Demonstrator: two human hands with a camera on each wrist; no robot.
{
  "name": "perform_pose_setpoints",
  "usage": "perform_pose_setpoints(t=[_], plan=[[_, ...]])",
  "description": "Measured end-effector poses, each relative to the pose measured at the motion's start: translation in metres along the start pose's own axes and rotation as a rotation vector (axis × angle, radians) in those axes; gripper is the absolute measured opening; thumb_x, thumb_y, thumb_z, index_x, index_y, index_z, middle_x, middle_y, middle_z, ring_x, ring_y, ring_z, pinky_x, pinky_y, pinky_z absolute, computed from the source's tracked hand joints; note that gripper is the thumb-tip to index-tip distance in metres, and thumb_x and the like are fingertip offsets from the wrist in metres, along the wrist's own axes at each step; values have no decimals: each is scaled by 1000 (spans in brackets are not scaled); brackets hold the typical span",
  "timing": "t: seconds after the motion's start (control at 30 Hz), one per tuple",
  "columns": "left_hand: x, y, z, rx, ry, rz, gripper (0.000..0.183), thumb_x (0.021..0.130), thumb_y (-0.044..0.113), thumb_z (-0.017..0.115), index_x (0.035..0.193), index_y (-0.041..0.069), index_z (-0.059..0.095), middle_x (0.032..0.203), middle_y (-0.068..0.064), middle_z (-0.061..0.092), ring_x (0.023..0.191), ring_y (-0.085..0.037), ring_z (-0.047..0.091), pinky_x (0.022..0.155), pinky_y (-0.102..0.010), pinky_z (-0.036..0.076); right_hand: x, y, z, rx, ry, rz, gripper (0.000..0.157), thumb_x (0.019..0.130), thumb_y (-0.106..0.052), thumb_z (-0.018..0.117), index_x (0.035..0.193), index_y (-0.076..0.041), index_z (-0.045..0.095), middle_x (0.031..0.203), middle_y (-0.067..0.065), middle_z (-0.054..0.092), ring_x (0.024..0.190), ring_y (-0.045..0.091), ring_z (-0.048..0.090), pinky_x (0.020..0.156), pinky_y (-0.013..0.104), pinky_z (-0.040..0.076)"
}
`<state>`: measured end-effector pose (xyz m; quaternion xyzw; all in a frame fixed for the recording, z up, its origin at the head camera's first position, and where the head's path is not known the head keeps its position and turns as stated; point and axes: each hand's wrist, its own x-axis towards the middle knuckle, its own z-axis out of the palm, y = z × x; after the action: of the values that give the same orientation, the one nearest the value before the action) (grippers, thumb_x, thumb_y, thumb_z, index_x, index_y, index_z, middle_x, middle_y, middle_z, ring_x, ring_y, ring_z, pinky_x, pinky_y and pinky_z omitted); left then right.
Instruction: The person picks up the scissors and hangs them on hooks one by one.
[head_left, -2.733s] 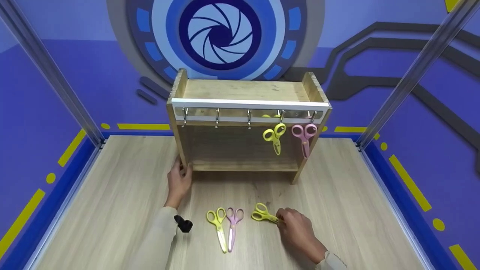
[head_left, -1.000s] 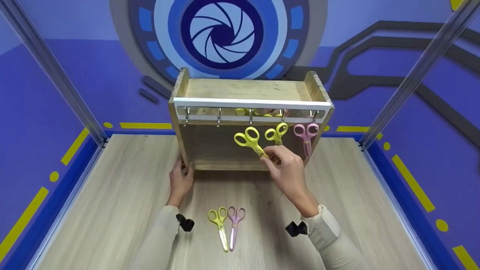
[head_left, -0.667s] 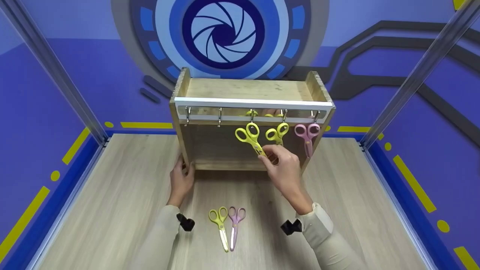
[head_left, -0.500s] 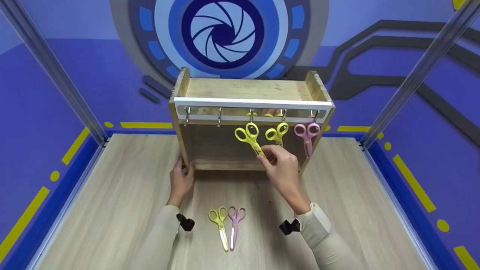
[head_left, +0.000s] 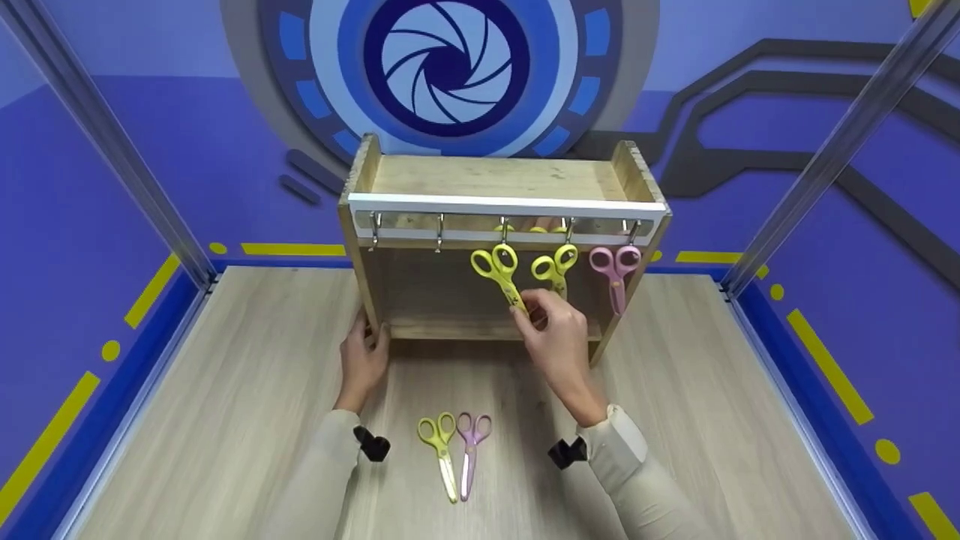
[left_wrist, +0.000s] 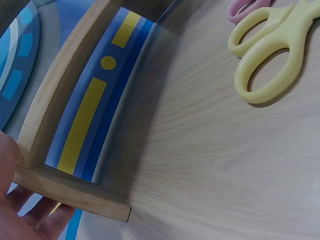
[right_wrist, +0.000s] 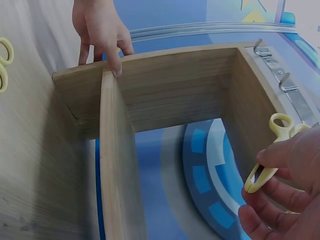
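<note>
My left hand (head_left: pixel 364 364) grips the lower left side of a small wooden shelf (head_left: pixel 480 331), thumb at the front and fingers behind the panel. My right hand (head_left: pixel 559 334) pinches yellow scissors (head_left: pixel 504 279) by the blade end, handles up. Their right handle loop is at the middle hook (head_left: pixel 505 231) of the metal hook rail (head_left: pixel 469 204), and the hook tip shows inside it. Another yellow pair of scissors (head_left: pixel 551 266) hangs from the hook to the right, partly behind my right hand. Pink scissors (head_left: pixel 616 274) hang from the rightmost hook.
Yellow scissors (head_left: pixel 441 454) and pink scissors (head_left: pixel 469 454) lie side by side on the wooden table (head_left: pixel 247 420) in front of the shelf. Two hooks on the left bear nothing. Blue patterned walls (head_left: pixel 142 187) and metal posts (head_left: pixel 817 150) surround the table.
My right hand has lifted the yellow scissors from the table up to the middle hook, then shifted slightly left with them. The left hand has kept its grip on the shelf.
</note>
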<state>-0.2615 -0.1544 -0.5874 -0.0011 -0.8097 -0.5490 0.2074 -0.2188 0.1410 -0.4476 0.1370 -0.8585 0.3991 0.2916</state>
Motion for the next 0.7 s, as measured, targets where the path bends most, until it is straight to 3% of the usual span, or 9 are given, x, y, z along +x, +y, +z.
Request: perform_pose_setpoints(t=[0.37, 0.7], plan=[[0, 2, 0, -4, -9, -4, 52, 106, 11, 57, 155, 1, 41, 138, -29, 58, 122, -41, 62, 95, -52, 57, 2, 9, 17, -32, 25, -42, 11, 89, -6, 80, 97, -2, 74, 86, 8, 73, 72, 20, 70, 63, 35, 60], [-1, 0, -1, -33, 10, 22, 46, 104, 7, 58, 148, -2, 48, 130, -30, 61, 120, -44, 62, 92, -55, 57, 5, 12, 26, -51, 19, -31, 10, 89, -7, 79, 97, -2, 75, 88, 8, 75, 72, 19, 72, 66, 36, 61]])
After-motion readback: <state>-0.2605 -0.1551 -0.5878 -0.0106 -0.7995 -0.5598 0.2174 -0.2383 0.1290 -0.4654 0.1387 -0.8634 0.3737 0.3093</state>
